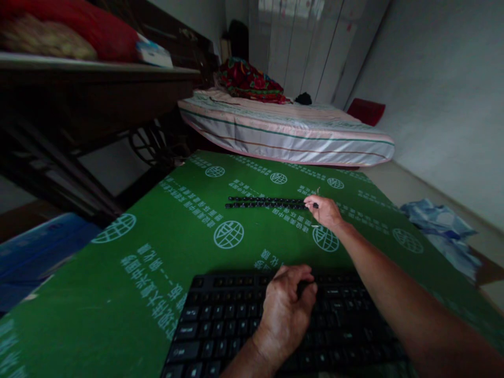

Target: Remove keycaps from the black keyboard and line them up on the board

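Note:
A black keyboard lies at the near edge of a green tabletop. Over its middle is my left hand, with the fingers curled and a gap between thumb and forefinger; nothing shows in that gap. Farther out, two lines of small black keycaps run side by side across the green surface. My right hand pinches at their right end, with a dark keycap at its fingertips. Thin pale ends stick out above and below this hand; what they belong to is too small to tell.
Beyond the table stands a bed with a striped cover and a red flowered blanket. A dark sewing-machine-like stand is at the left. Blue-and-white crumpled plastic lies to the right, a blue container at lower left.

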Action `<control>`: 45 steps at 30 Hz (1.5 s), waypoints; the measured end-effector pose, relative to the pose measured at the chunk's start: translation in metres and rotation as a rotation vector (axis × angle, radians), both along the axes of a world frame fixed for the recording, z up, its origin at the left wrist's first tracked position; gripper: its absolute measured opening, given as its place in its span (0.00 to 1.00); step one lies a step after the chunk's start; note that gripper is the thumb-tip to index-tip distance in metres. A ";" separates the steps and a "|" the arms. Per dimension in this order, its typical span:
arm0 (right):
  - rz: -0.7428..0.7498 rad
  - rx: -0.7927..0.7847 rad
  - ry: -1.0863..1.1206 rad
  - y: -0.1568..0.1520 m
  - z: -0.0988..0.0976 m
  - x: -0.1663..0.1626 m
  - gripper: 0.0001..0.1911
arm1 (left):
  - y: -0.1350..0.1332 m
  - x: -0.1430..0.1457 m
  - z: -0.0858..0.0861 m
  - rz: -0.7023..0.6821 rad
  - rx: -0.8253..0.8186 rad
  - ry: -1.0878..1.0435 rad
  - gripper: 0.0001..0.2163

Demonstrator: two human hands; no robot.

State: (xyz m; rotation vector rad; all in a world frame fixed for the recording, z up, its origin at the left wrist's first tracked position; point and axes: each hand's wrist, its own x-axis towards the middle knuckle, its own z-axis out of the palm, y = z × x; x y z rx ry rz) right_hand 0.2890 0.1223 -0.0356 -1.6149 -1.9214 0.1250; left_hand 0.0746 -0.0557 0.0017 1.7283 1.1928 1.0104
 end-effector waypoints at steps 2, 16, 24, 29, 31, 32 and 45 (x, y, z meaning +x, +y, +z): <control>0.015 0.001 0.009 0.001 -0.001 0.001 0.14 | 0.000 0.000 0.000 -0.002 0.009 0.005 0.08; 0.042 0.028 0.070 0.005 -0.004 0.003 0.14 | 0.000 0.001 -0.002 0.006 0.027 0.008 0.09; 0.031 0.036 0.129 0.005 -0.006 0.005 0.13 | 0.001 0.000 -0.001 0.000 0.031 0.019 0.08; -0.012 0.050 0.182 -0.005 0.004 0.003 0.13 | 0.000 0.000 -0.003 0.006 0.048 0.011 0.09; -0.024 0.023 0.252 -0.015 0.014 0.000 0.17 | 0.001 0.000 -0.003 0.007 0.046 0.012 0.09; -0.032 -0.013 0.322 -0.021 0.020 -0.002 0.20 | 0.001 0.000 -0.004 0.008 0.046 0.013 0.09; -0.397 -0.261 0.758 -0.157 0.052 -0.002 0.29 | 0.007 0.002 -0.007 0.003 0.103 0.046 0.09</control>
